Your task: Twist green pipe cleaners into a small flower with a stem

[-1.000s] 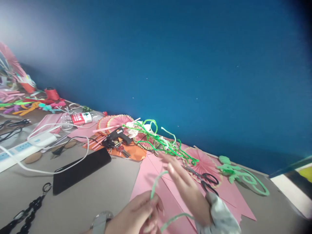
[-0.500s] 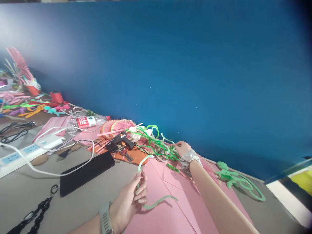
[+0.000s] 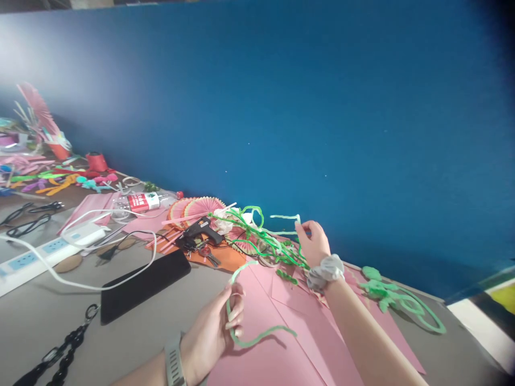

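Observation:
A curved light green pipe cleaner is pinched in my left hand, above the pink paper sheets; one end points up, the other bends to the right. Farther off, by the blue partition, my right hand closes its fingertips on a bent pale green pipe cleaner. Just left of that hand lies a tangle of green pipe cleaners. A small twisted green piece rests on the paper below. To the right sits a looped green pipe-cleaner shape.
A black glue gun and keys lie on orange paper beside pink paper fans. Left are a black phone, a white power strip with cables, and a plastic bottle. The blue partition borders the table.
My right hand has lifted slightly and moved right, drawing the pale green pipe cleaner up from the tangle. My left hand keeps its pipe cleaner in nearly the same place.

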`<state>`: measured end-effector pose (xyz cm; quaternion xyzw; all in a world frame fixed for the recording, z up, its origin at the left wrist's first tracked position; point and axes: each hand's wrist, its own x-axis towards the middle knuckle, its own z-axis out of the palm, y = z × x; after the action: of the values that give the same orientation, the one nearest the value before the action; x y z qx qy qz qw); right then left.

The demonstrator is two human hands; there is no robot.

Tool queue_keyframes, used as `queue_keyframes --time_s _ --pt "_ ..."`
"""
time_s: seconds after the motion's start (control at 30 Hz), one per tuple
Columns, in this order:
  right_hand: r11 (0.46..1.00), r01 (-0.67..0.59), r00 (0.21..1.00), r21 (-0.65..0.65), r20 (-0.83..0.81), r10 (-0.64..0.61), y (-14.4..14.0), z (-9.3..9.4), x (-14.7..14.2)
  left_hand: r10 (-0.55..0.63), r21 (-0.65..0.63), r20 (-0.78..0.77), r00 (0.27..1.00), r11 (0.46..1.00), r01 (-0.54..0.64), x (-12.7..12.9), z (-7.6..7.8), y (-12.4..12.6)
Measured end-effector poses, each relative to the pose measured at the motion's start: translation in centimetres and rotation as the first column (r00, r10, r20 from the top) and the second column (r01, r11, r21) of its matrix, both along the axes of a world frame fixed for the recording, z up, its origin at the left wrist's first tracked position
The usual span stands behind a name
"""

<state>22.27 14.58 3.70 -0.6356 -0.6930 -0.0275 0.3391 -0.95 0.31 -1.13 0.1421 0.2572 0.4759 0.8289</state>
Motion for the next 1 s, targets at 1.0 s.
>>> queue_keyframes --time_s 1.0 --pt "0.706 -0.689 0.223 -0.161 -0.975 -0.004 -14.6 -5.7 -7.1 -0.492 -0.158 -0.139 0.86 0.868 0.471 0.1 0.0 -1.7"
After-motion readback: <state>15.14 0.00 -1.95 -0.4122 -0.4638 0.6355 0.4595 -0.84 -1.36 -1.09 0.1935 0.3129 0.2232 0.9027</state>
